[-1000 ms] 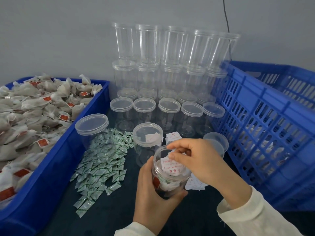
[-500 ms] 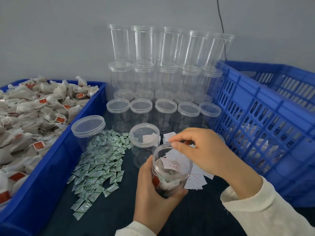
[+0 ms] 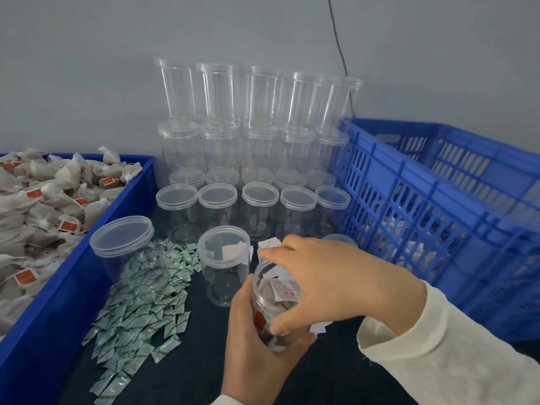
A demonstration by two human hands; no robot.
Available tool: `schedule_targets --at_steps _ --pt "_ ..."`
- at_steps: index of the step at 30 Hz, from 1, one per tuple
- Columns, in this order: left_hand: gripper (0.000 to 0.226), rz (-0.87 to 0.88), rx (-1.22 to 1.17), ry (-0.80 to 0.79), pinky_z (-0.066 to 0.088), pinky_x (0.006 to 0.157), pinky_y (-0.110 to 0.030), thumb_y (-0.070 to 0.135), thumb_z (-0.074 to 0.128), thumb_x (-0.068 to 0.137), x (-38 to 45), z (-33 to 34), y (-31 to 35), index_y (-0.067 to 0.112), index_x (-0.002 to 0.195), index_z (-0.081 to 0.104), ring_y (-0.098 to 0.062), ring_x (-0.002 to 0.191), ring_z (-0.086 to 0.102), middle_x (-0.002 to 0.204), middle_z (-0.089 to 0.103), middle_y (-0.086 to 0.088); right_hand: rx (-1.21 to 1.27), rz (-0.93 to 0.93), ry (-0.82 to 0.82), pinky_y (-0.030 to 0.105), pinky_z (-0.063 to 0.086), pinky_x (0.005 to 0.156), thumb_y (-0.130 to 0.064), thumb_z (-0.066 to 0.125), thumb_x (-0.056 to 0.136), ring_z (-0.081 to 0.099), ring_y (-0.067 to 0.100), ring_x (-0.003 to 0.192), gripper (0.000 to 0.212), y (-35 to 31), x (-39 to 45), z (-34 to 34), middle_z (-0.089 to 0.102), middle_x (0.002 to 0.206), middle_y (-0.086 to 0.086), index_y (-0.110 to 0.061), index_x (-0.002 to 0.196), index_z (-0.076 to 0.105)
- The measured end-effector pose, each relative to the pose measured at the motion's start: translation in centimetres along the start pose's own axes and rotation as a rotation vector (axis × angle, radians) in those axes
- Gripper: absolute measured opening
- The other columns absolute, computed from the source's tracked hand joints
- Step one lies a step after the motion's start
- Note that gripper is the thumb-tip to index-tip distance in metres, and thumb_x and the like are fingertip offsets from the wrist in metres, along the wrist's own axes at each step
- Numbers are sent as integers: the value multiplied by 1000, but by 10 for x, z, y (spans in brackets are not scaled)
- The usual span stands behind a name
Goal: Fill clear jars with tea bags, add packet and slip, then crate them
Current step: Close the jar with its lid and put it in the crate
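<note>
My left hand [image 3: 251, 352] grips a clear open jar [image 3: 270, 314] from the near left side, just above the dark table. Inside it are tea bags and a white slip [image 3: 285, 287] with red print. My right hand [image 3: 336, 282] lies over the jar's mouth, fingers curled over the far rim and thumb against the near side. The hand hides most of the mouth. A loose clear lid [image 3: 340, 238] peeks out behind my right hand. White slips [image 3: 268, 244] lie on the table behind the jar.
A blue bin [image 3: 87, 249] heaped with tea bags [image 3: 43, 206] fills the left. Green-white packets [image 3: 146, 296] are piled beside it. Two lidded empty jars [image 3: 223, 258] [image 3: 122, 244] stand close by, with stacked empty jars [image 3: 254, 159] against the wall. A blue slotted crate [image 3: 438, 214] stands at right.
My right hand has gone from pinching the slip above the jar to lying over the mouth with the thumb on the side. The slip now sits inside. The left hand keeps its grip.
</note>
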State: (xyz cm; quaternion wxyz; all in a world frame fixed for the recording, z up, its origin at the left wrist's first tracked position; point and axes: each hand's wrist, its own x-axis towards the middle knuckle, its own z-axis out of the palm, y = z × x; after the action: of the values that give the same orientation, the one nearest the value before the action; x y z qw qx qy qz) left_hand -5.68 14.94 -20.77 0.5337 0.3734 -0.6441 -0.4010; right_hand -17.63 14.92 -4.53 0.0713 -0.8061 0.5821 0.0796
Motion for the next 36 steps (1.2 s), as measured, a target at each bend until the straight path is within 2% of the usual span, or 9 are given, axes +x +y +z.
schedule_targets --at_steps 3,7,10,17,22,26,31,33,36 --pt "108 14 -60 -56 52 95 -34 38 92 55 5 5 8 37 144 31 -15 125 53 136 52 6 -31 31 24 30 42 76 -72 64 69 48 12 104 92 1 -4 -10 44 124 -10 -35 145 28" --pt "127 -3 -108 -142 45 104 -41 46 93 48 9 8 12 38 149 17 -14 133 45 146 43 8 21 68 1 29 45 80 -70 68 67 45 6 99 89 6 -18 -35 41 118 -19 -40 141 29" --pt "118 28 -67 -130 35 100 -6 56 86 45 10 11 17 53 138 14 12 130 36 138 35 38 34 100 37 26 48 83 -70 68 63 50 3 103 82 15 -37 -74 45 118 -23 -45 134 35" --pt "90 -20 49 -102 28 86 7 46 84 56 10 17 5 56 125 26 26 121 28 136 38 30 117 328 440 24 42 67 -77 61 34 61 11 88 92 75 -61 -191 57 109 -17 -46 120 50" --pt "87 -17 108 -63 33 87 -2 57 79 56 22 16 -2 50 125 28 19 118 37 131 46 25 288 519 698 41 54 81 -64 71 64 61 29 102 73 168 -47 -227 58 119 4 -22 123 55" --pt "85 -50 102 -48 37 81 -2 55 73 48 28 14 -5 46 124 34 24 110 41 125 50 26 260 771 673 39 50 57 -65 63 78 65 29 77 60 231 -21 -223 58 108 12 -14 108 59" --pt "81 -67 112 -27 38 81 -2 46 78 50 33 11 -9 45 121 39 22 107 44 121 53 27 197 858 526 29 52 53 -61 68 73 64 24 65 51 280 21 -166 65 82 6 -11 79 66" --pt "79 -62 123 -14 39 81 -6 43 81 53 34 11 -12 42 121 41 16 109 48 120 55 24 142 871 419 32 55 63 -65 71 68 66 26 70 58 295 39 -138 69 84 9 -10 89 69" --pt "78 -61 127 4 37 82 -9 47 80 54 38 11 -15 40 121 43 9 111 50 119 57 22 132 842 380 33 46 76 -56 68 78 60 32 101 64 310 71 -100 63 119 15 -8 120 59"
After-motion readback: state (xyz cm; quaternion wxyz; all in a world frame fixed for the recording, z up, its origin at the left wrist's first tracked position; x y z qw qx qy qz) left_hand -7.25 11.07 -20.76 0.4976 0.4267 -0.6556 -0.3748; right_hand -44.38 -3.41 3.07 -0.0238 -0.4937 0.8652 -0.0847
